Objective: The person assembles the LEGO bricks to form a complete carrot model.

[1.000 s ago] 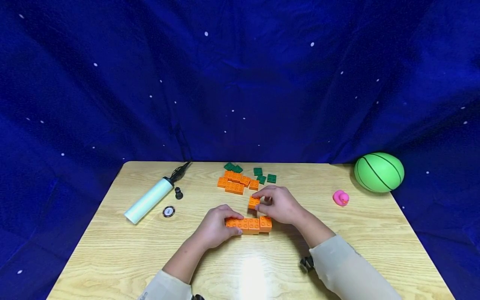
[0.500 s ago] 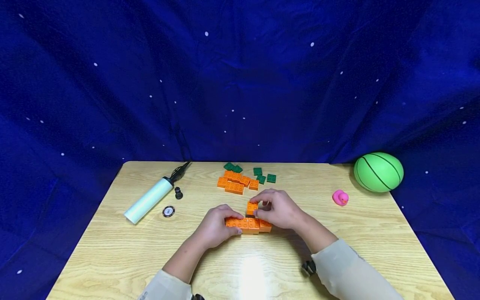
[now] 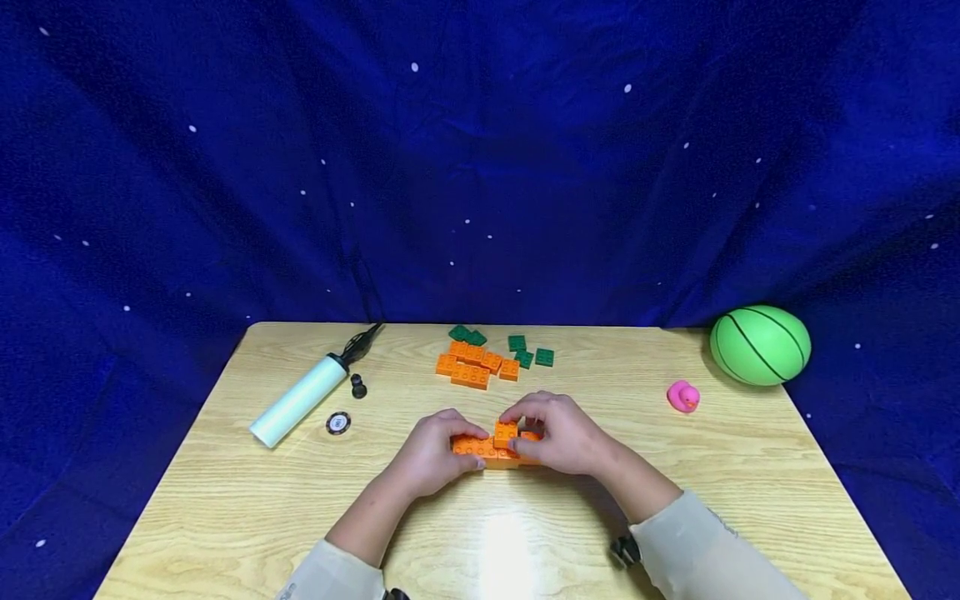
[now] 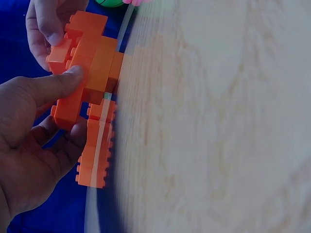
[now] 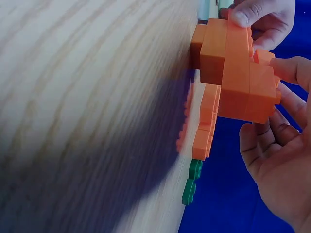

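Observation:
A stepped stack of orange toy building bricks stands near the middle of the table, wider at the top than at its base. My left hand grips its left end, thumb on the near side. Between the thumb and fingers of my right hand is a small square orange brick, studs up. It sits over the stack's top row, slightly tilted in the left wrist view, beside the raised end brick. Whether its underside is fully seated cannot be seen.
Loose orange bricks and several flat green bricks lie behind the stack. At the left are a hand pump, a black pawn-like piece and a poker chip. A pink rubber duck and green ball are at right.
My right hand has brought the small orange brick toward me, from behind the stack to over its top row. My left hand has kept its hold on the left end.

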The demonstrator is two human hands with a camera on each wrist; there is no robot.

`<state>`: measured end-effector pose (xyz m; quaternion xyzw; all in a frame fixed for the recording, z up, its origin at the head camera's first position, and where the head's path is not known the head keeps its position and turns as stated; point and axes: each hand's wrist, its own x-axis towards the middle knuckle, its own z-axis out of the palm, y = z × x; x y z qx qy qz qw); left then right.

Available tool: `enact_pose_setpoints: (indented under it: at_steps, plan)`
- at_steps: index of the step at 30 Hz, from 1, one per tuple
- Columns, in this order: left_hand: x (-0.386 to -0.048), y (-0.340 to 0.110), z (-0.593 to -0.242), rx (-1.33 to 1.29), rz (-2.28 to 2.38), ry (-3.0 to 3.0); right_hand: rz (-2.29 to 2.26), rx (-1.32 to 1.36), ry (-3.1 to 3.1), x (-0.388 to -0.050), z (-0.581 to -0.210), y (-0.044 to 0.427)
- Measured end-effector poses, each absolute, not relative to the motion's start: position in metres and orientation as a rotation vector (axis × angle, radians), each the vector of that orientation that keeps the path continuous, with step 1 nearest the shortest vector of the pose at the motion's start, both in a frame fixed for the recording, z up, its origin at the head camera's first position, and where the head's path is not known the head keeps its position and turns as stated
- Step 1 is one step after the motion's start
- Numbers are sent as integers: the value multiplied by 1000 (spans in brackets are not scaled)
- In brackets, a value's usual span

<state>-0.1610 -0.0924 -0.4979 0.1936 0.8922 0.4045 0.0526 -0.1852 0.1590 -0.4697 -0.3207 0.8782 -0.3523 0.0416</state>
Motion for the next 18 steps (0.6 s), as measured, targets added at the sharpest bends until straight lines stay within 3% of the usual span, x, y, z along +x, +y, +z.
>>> enact_pose_setpoints:
  at_steps: [18]
  plan:
    - [-161, -92, -499, 591, 1224, 2719, -977, -1013, 2748, -175, -471, 160]
